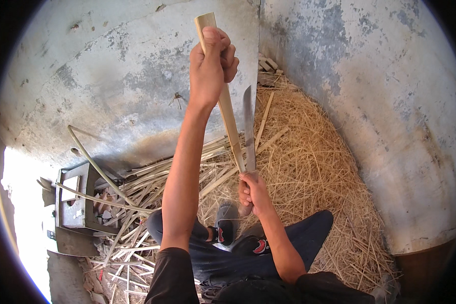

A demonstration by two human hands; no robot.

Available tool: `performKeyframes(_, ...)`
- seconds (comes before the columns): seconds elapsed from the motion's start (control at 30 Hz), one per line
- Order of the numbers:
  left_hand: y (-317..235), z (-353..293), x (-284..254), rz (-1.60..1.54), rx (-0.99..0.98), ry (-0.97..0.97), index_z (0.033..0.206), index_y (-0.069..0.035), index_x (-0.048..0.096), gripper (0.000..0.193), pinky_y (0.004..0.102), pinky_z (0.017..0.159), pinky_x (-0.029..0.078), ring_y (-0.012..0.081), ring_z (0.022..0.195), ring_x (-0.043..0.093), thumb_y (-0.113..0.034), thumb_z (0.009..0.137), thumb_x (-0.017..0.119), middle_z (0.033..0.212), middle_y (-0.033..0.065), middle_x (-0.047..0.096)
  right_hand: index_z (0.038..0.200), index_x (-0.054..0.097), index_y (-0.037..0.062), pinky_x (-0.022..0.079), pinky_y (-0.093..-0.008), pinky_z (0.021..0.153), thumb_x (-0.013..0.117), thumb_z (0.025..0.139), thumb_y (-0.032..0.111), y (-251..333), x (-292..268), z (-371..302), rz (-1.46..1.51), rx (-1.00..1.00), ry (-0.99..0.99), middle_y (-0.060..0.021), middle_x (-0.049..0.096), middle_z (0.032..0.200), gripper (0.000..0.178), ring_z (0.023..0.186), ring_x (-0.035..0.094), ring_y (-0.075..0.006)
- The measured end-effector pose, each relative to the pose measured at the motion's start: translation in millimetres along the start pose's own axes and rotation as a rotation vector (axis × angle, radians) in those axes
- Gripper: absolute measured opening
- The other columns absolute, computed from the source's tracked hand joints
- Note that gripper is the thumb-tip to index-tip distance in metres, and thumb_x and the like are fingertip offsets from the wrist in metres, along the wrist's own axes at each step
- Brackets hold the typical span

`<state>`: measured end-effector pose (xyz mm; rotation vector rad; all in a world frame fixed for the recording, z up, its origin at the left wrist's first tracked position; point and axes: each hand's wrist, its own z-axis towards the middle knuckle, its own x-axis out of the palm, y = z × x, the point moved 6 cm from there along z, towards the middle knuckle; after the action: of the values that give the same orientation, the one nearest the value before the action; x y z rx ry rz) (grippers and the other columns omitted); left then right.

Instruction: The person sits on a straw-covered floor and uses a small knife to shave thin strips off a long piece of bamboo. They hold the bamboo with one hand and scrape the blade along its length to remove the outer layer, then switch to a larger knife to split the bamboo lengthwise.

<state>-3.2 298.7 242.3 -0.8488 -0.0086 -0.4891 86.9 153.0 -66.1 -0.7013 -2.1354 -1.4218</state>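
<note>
My left hand is raised high and closed round the upper part of a long, pale bamboo strip. The strip slants down to the right, its lower end close to my right hand. That hand is wrapped round the handle of a machete, whose long, narrow blade points up and away from me. Blade and strip lie side by side, nearly meeting just above my right fist. Whether they touch there I cannot tell. My fingers hide most of the handle.
A large heap of straw-like shavings fills the corner between two worn walls. Split bamboo strips lie piled at the left, beside a grey box. A bent strip arches over there. My legs are folded below my hands.
</note>
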Motion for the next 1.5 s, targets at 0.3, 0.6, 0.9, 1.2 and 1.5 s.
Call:
performKeyframes(0.3,1.4,0.8,1.0,-0.016,-0.006,0.004,0.083,-0.015,0.037,0.053,0.0249,0.046,0.017,0.0053,0.053,0.020,-0.063,0.108,0.036,0.065,-0.0063,0.025,0.096,0.050,0.0088,0.034,-0.0252,0.038,0.060,0.105,0.021,47.9,46.5,-41.8,-0.042,-0.365,-0.051,0.0022,0.045,0.061,0.019,0.042,0.040,-0.0058)
performKeyframes(0.6,5.9,8.6,-1.2,0.104,0.057,-0.118,0.079,-0.011,0.044,0.059,0.0241,0.041,0.024,0.0032,0.046,0.027,-0.061,0.107,0.039,0.059,-0.0056,0.031,0.096,0.053,0.0069,0.035,-0.0252,0.037,0.064,0.101,0.022,20.2,36.0,0.8,-0.191,-0.176,-0.057,0.0037,0.046,0.059,0.019,0.042,0.042,-0.0053)
performKeyframes(0.9,3.1,3.1,2.0,0.113,0.084,-0.140,0.082,-0.014,0.041,0.051,0.0250,0.044,0.017,0.0039,0.051,0.020,-0.058,0.109,0.041,0.065,-0.0066,0.026,0.096,0.051,0.0081,0.035,-0.0253,0.037,0.064,0.101,0.020,20.3,37.4,4.1,-0.183,-0.229,-0.034,0.0043,0.044,0.059,0.019,0.042,0.041,-0.0052)
performKeyframes(1.2,0.3,-0.4,-3.1,0.070,0.060,-0.118,0.084,-0.014,0.042,0.050,0.0255,0.044,0.016,0.0036,0.051,0.020,-0.057,0.109,0.042,0.064,-0.0068,0.027,0.089,0.049,0.0081,0.035,-0.0257,0.038,0.064,0.102,0.021,35.4,54.7,-3.5,-0.312,-0.194,0.016,0.0043,0.044,0.059,0.024,0.043,0.040,-0.0054)
performKeyframes(1.5,-1.3,-3.4,-12.2,0.031,0.064,-0.125,0.084,-0.014,0.041,0.049,0.0259,0.045,0.015,0.0040,0.052,0.019,-0.055,0.110,0.041,0.064,-0.0065,0.026,0.090,0.043,0.0118,0.034,-0.0262,0.039,0.063,0.103,0.020,-25.4,-12.4,33.7,-0.262,-0.025,-0.041,0.0032,0.045,0.061,0.026,0.044,0.039,-0.0056)
